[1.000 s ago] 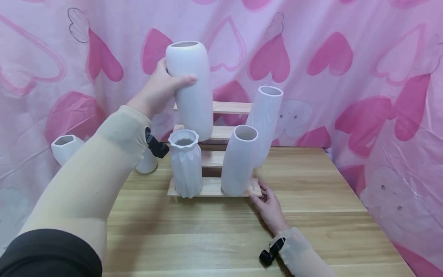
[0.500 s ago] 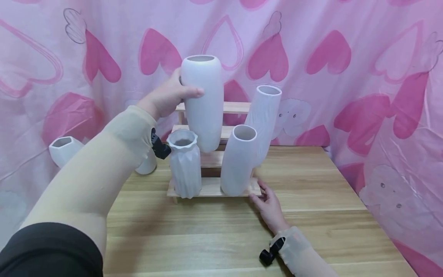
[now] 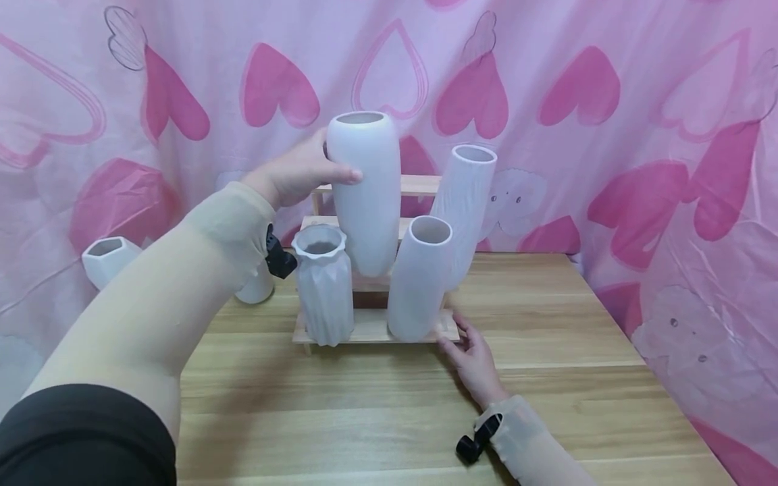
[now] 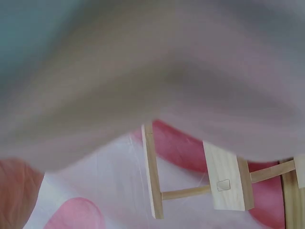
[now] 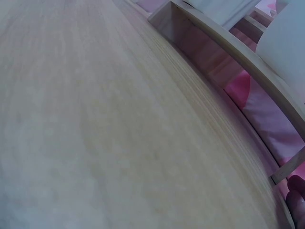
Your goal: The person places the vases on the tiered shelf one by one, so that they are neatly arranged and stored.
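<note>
My left hand grips a tall white vase by its upper left side, thumb across the front. The vase stands upright at the second step of a stepped wooden stand, its base partly hidden behind the front vases. On the lowest step are a pleated white vase with a scalloped rim and a smooth, leaning one. Behind the latter leans a tall textured vase. My right hand pinches the lowest step's right end; its fingertips show by the stand's leg in the right wrist view.
An angular white vase and another white piece stand at left, partly hidden by my left arm. The wooden table runs in front of the stand. A pink heart-print curtain hangs behind.
My left hand has moved right and down with the tall vase, bringing it from above the stand to behind and between the front vases. The right hand keeps its hold.
</note>
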The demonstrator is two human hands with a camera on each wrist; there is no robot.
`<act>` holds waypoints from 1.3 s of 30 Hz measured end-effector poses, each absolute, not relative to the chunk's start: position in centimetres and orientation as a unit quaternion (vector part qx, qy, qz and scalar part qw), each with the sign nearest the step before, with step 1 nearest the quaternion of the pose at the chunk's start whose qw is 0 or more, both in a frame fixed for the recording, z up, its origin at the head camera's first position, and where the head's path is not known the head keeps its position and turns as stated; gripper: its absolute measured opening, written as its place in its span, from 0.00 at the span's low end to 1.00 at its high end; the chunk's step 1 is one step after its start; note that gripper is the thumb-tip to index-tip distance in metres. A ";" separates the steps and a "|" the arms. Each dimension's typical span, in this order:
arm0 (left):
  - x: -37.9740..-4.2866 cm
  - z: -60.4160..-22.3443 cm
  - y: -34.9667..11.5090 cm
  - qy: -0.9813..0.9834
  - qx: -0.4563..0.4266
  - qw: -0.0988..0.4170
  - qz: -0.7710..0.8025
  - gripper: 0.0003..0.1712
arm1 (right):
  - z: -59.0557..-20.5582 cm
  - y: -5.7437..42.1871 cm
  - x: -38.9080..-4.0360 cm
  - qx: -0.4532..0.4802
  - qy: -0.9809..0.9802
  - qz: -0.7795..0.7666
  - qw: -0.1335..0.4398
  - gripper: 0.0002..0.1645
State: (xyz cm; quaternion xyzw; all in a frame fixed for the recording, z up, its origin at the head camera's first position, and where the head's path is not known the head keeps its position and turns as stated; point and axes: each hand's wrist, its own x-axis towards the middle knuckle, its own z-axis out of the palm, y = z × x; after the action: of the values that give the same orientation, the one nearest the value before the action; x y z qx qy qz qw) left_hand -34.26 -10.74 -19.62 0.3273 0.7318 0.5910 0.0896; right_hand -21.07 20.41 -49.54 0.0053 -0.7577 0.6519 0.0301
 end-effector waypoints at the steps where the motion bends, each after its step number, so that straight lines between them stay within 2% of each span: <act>1: -34.4 -19.7 -10.6 0.733 0.328 0.092 0.588 0.34 | -49.5 20.5 -21.1 0.005 -0.758 0.652 0.030 0.40; 12: -34.6 -20.8 -10.2 0.764 0.295 0.135 0.558 0.45 | -49.5 20.7 -21.1 0.012 -0.756 0.653 0.028 0.42; 18: -34.6 -21.5 -10.2 0.759 0.285 0.166 0.562 0.44 | -49.2 20.7 -21.0 0.006 -0.757 0.653 0.022 0.42; 31: -34.9 -22.3 -10.4 0.779 0.276 0.176 0.535 0.48 | -49.2 20.6 -20.7 0.004 -0.757 0.653 0.023 0.41; 39: -34.9 -22.1 -10.7 0.757 0.316 0.206 0.533 0.46 | -49.3 20.6 -20.6 0.009 -0.750 0.661 0.030 0.41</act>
State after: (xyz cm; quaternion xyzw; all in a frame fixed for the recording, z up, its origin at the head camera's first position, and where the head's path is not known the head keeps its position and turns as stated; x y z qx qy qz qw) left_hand -34.88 -10.70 -22.06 0.3164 0.7571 0.5333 0.2056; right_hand -20.65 20.61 -49.31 0.0091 -0.7498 0.6609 0.0298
